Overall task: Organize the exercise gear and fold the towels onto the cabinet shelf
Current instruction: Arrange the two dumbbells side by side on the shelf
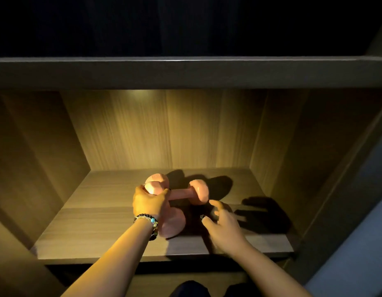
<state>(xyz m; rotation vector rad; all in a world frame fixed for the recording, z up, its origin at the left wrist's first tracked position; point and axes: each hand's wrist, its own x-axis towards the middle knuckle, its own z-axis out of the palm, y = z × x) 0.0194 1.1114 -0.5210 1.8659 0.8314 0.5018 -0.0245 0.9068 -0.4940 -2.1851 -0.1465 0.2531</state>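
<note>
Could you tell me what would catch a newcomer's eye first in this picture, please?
First, the pink dumbbells on the lit cabinet shelf, glowing against the dark surround. The left hand, with a beaded bracelet on its wrist, grips one dumbbell. The right hand hovers open just right of them, over hard shadows.

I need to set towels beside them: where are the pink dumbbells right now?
In the head view, both pink dumbbells lie mid-shelf on the lit cabinet shelf. The left hand grips one; the right hand hovers open beside them.
</note>
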